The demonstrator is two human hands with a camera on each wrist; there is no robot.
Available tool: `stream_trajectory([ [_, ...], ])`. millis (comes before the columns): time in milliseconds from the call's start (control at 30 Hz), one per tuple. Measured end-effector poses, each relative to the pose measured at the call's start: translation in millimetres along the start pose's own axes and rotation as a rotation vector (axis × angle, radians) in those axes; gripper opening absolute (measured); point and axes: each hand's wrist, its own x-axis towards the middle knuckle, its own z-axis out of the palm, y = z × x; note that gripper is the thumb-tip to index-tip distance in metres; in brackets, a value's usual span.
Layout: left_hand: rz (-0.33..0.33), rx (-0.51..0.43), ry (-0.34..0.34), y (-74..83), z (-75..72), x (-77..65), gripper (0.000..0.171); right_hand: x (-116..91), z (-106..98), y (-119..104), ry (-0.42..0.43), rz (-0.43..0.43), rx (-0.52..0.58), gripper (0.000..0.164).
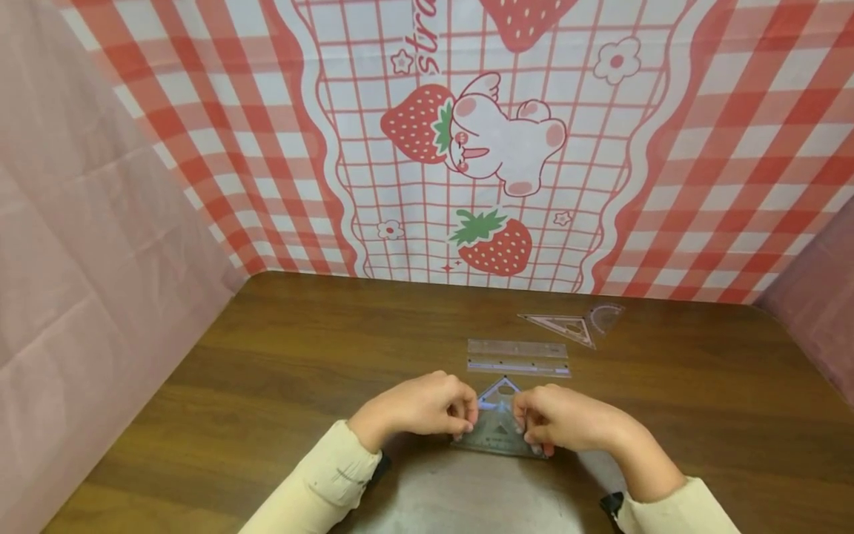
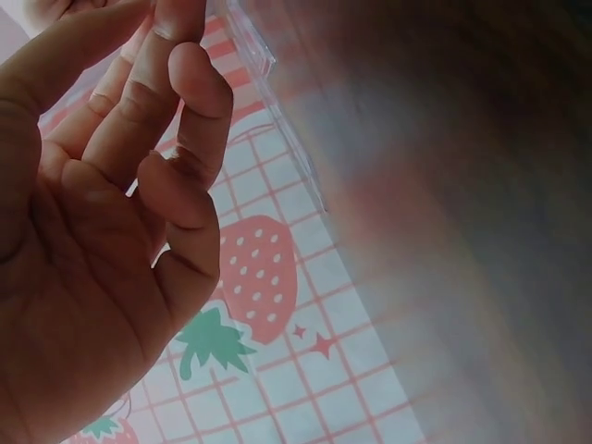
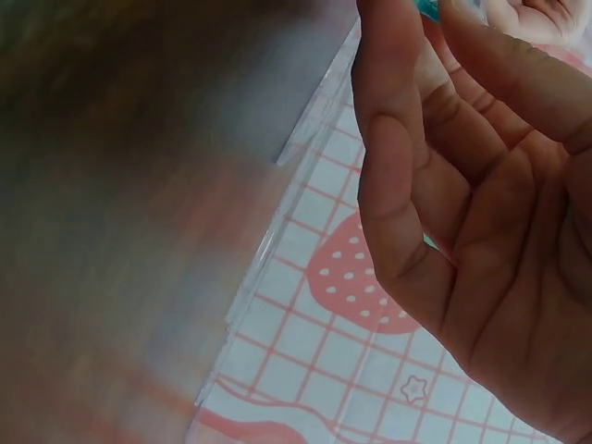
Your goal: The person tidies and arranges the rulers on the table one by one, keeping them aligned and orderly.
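Observation:
My left hand (image 1: 434, 404) and right hand (image 1: 567, 417) face each other near the table's front, fingertips pinching the two sides of a clear plastic set square (image 1: 500, 437). Its peak points away from me, and printed marks run along its near edge. The upper part looks pale violet, the lower part greyish; I cannot tell whether one or two pieces overlap there. In the left wrist view the palm (image 2: 83, 277) shows with curled fingers. A bit of turquoise (image 3: 428, 8) appears by the fingertips in the right wrist view. Fingers hide the set square's side corners.
Just beyond the hands lies a clear straight ruler (image 1: 518, 366), with another clear strip (image 1: 517, 347) along it. Farther right are a second set square (image 1: 563, 326) and a clear protractor (image 1: 606, 317). A checked strawberry cloth (image 1: 414, 222) hangs behind the brown table (image 1: 300, 356).

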Motion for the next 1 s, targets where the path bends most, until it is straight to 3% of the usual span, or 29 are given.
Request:
stream_trajectory([
  [567,-0.098,0.090,-0.043,10.3,6.1,8.1,0.018,-0.1,3.6,-2.4,-0.019,0.081,-0.056,0.021],
  [1000,-0.133,0.121,-0.038,11.7,8.9,14.9,0.020,-1.1,4.6,-2.6,0.008,0.113,-0.102,0.023],
])
